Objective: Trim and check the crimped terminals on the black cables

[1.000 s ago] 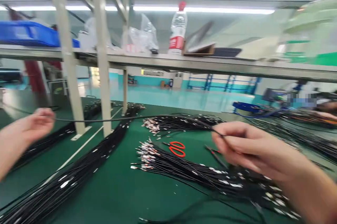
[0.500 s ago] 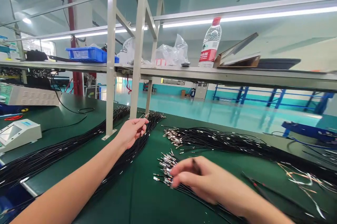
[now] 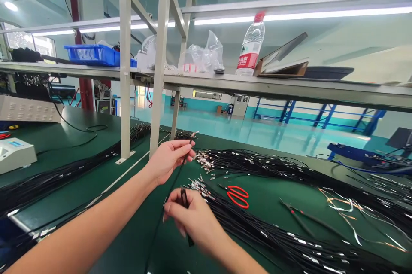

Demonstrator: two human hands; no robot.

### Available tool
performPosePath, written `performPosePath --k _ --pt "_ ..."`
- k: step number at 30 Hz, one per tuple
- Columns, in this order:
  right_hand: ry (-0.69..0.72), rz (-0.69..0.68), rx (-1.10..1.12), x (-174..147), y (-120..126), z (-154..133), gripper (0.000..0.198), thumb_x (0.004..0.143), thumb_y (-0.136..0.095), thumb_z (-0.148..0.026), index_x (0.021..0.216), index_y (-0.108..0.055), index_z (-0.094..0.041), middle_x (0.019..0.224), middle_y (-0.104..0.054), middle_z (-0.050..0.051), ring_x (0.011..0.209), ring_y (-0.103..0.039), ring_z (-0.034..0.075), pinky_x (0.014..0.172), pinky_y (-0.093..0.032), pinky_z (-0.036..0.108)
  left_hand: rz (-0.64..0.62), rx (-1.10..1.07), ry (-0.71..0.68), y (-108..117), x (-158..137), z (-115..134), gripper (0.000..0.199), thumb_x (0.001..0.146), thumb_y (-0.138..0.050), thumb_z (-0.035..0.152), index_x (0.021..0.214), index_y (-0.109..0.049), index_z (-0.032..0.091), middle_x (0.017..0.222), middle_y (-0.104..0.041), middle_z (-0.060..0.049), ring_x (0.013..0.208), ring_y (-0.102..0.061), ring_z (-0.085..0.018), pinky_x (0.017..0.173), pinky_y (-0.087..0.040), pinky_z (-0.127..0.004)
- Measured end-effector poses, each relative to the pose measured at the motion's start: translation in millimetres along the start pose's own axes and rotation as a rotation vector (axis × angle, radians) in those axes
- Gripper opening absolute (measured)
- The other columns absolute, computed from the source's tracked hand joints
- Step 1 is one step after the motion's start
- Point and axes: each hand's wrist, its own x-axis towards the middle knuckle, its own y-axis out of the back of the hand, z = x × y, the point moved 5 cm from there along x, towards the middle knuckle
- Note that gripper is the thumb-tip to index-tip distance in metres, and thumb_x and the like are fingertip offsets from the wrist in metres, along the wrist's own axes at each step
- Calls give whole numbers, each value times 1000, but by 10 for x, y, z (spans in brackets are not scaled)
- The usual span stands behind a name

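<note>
My left hand (image 3: 172,158) is closed in a pinch on a thin black cable (image 3: 177,175), just below its light-tipped end, which points up. The cable runs down toward my right hand (image 3: 193,216), whose thumb and forefinger are closed at it. A slim black tool (image 3: 184,198) passes between the fingers of that hand; its exact kind is hidden. Right of my hands lies a bundle of black cables (image 3: 244,218) with metal and white connector ends (image 3: 199,186). Behind it stretches another black cable bundle (image 3: 267,162).
Red-handled cutters (image 3: 238,196) and dark-handled pliers (image 3: 302,214) lie on the green table (image 3: 260,194). Shelf posts (image 3: 125,72) rise beyond my left hand. A shelf (image 3: 277,83) carries a water bottle (image 3: 251,48) and a blue tray (image 3: 93,55). More cables (image 3: 64,175) lie left.
My left hand has moved right, away from the post, with the cable end now showing above its fingers. My right hand has moved left to the cable, uncovering the red-handled cutters.
</note>
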Motion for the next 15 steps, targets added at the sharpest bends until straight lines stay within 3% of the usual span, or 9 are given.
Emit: performPosePath --k 3,5,8,11,13,15 --pt "125 131 77 5 300 -265 11 69 -53 -21 60 -50 -15 45 -48 -6 31 -29 2 34 -22 17 49 -48 56 59 -125 -86 31 77 -57 36 98 -60 14 85 -62 -8 75 -56 -14 66 -41 -24" --pt "222 258 160 45 611 -456 12 67 -57 -22 61 -49 -16 47 -49 -6 31 -29 2 34 -21 17 21 -128 181 1 -333 -276 39 80 -48 44 100 -58 13 89 -63 -11 81 -58 -19 72 -41 -31" --pt "285 438 194 160 1110 -638 14 65 -58 -17 59 -46 -15 52 -51 -4 32 -29 1 32 -17 16 -221 -382 463 -386 -812 -703 56 83 -30 54 99 -58 9 87 -64 -15 81 -60 -24 75 -40 -36" --pt "279 595 191 274 1598 -695 17 69 -54 -12 58 -42 -15 53 -49 -4 33 -30 1 31 -17 14 -414 -613 590 -806 -1250 -1018 67 82 -22 60 93 -60 6 75 -65 -15 73 -62 -21 69 -40 -31" --pt "255 735 174 264 1971 -707 18 74 -51 -9 59 -42 -14 52 -47 -4 34 -31 1 31 -17 13 -414 -685 590 -904 -1395 -1087 57 83 -30 56 85 -62 8 61 -62 -9 59 -59 -16 60 -38 -25" --pt "231 892 152 134 2366 -736 17 80 -49 -10 64 -45 -12 54 -45 -5 36 -32 1 31 -20 12 -312 -673 536 -791 -1415 -1031 38 85 -39 42 86 -60 10 56 -57 -4 50 -54 -12 56 -36 -24"
